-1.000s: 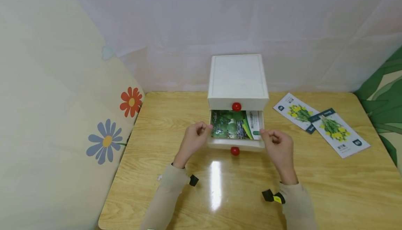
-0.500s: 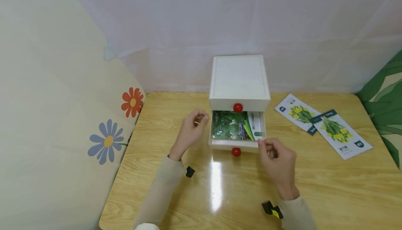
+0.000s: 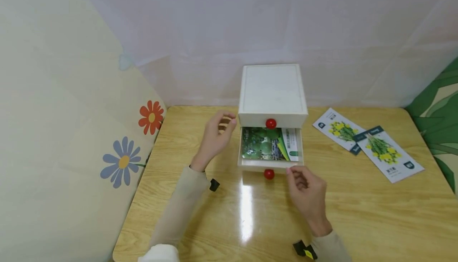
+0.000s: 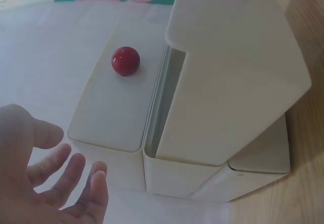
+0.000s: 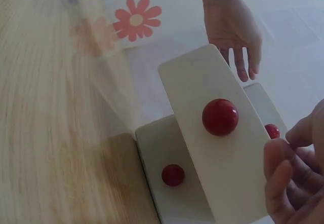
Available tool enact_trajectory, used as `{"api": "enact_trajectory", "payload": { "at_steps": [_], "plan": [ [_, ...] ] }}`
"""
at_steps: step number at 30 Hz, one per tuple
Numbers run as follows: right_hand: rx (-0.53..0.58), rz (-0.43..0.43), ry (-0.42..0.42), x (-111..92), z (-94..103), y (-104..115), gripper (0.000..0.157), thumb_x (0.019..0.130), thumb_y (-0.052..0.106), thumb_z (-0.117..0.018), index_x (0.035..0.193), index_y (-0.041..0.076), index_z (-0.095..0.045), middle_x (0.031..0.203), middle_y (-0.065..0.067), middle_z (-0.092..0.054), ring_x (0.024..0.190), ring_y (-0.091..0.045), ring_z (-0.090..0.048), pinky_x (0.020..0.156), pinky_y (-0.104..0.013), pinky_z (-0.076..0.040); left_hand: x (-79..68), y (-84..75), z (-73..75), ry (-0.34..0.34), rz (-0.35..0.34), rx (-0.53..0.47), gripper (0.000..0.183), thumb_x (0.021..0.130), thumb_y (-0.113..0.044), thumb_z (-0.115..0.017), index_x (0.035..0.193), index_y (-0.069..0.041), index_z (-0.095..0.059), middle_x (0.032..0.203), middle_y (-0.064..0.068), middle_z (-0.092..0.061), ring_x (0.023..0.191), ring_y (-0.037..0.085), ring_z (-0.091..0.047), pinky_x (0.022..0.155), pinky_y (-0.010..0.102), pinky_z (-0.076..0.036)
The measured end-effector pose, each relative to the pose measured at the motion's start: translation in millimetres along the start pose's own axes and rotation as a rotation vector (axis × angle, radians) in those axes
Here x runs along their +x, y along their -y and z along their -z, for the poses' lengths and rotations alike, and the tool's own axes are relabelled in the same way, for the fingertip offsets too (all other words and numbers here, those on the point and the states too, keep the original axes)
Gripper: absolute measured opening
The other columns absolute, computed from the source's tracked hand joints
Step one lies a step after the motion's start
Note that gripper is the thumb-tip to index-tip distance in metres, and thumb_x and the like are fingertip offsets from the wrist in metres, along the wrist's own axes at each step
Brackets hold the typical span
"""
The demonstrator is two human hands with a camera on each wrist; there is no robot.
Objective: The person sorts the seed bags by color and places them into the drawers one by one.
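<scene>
A small white drawer cabinet (image 3: 272, 89) with red knobs stands on the wooden table. Its middle drawer (image 3: 257, 163) is pulled out, and a glossy green picture packet (image 3: 264, 143) lies flat in it. My left hand (image 3: 214, 136) hovers by the cabinet's left side, fingers loosely bent; the left wrist view shows nothing in it. Near the drawer front's right corner is my right hand (image 3: 308, 192), thumb and forefinger close together, right of the drawer's red knob (image 5: 220, 117). No object shows in its fingers (image 5: 278, 176); whether they touch the drawer, I cannot tell.
Two white packets with yellow flower pictures lie right of the cabinet, the nearer packet (image 3: 388, 153) overlapping the farther packet (image 3: 338, 129). A lower drawer (image 5: 174, 153) is pushed in beneath the middle one. A pale cloth (image 3: 200, 39) hangs behind the table (image 3: 179, 134).
Both hands have come off the drawer's sides. The left has drawn back to the left and up; the right has come down and inward toward the drawer front. The packet lies still.
</scene>
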State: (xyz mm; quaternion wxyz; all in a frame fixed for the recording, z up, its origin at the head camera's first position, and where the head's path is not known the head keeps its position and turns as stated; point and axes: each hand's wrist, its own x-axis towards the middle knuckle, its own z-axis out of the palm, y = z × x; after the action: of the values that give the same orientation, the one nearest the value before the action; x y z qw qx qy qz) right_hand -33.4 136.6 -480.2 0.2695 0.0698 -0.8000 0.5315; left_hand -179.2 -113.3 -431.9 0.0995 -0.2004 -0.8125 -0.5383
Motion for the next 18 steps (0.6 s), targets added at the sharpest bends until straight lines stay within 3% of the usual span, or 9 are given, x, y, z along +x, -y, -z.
{"api": "enact_trajectory", "payload": {
  "at_steps": [8,13,18],
  "plan": [
    [0.065,-0.062,-0.031,-10.6,-7.2,10.7,0.011,0.083,-0.015,-0.068,0.094,-0.01,-0.068,0.079,-0.02,-0.07,0.063,-0.013,-0.065,0.057,-0.013,-0.054,14.4,-5.7,-0.2,-0.008,-0.135,-0.009,0.033,0.102,-0.017,-0.058,0.129,0.001,-0.058,0.133,0.019,-0.06,0.123,0.031,-0.059,0.096,0.042,-0.056],
    [0.113,-0.106,-0.05,-26.5,-16.8,-16.3,0.019,0.086,-0.01,-0.069,0.104,-0.004,-0.07,0.091,-0.014,-0.072,0.08,-0.008,-0.068,0.068,-0.016,-0.058,21.7,-24.0,-1.3,-0.001,-0.19,-0.007,0.032,0.101,-0.005,-0.056,0.131,0.006,-0.057,0.14,0.023,-0.056,0.132,0.034,-0.052,0.103,0.052,-0.051],
    [0.196,-0.035,-0.1,-36.8,-29.1,-32.0,0.032,0.081,-0.018,-0.069,0.109,-0.004,-0.068,0.099,-0.019,-0.069,0.091,-0.009,-0.068,0.078,-0.018,-0.059,30.4,-26.7,-7.3,-0.02,-0.247,-0.011,0.03,0.099,0.0,-0.055,0.127,0.009,-0.058,0.137,0.026,-0.057,0.13,0.038,-0.053,0.106,0.058,-0.046]
  ]
}}
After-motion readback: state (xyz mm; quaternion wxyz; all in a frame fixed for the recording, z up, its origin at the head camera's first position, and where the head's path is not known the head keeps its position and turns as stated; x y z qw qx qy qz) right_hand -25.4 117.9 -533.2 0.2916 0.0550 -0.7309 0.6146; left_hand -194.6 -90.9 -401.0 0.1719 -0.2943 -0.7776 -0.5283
